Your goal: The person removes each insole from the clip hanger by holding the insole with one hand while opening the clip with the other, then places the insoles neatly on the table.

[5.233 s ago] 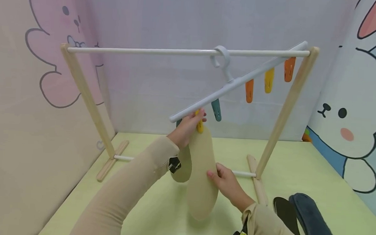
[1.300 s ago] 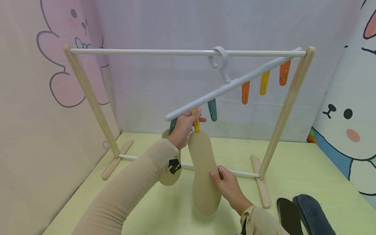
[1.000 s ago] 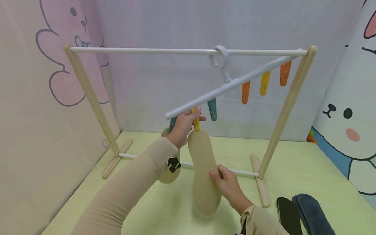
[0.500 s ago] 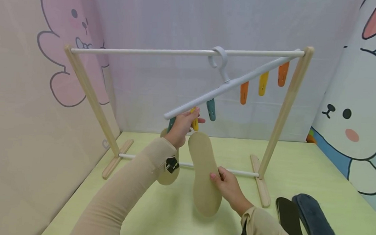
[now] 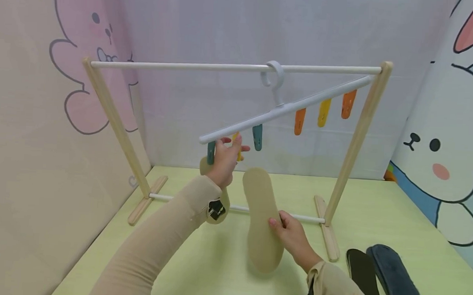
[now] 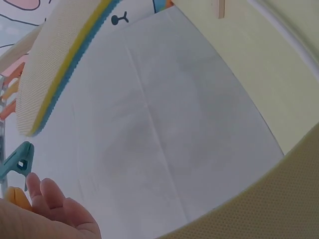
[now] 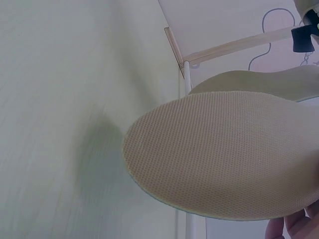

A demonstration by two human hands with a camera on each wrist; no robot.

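In the head view my right hand (image 5: 292, 237) pinches the side edge of a beige insole (image 5: 262, 220), thumb on its face. The insole tilts, its upper end below and apart from the clips. My left hand (image 5: 224, 161) pinches a yellow clip (image 5: 239, 156) under the sloping white hanger (image 5: 286, 109); in the left wrist view thumb and fingers surround this clip. A second beige insole (image 5: 226, 204) hangs behind the left wrist, below a teal clip (image 5: 210, 153); the hand hides part of it. The held insole's yellow and blue edge shows in the left wrist view.
The hanger hooks over the white rod (image 5: 176, 66) of a wooden-legged rack (image 5: 111, 123). Another teal clip (image 5: 257, 137), two orange clips (image 5: 300, 122) and a yellow clip (image 5: 324, 113) hang along it. A dark insole (image 5: 364, 272) and a navy insole (image 5: 398, 276) lie at the table's right.
The held insole's upper end has come away from the yellow clip and shifted right with the right hand. The left hand and the hanger's low end have moved slightly left; the hanger slopes less.
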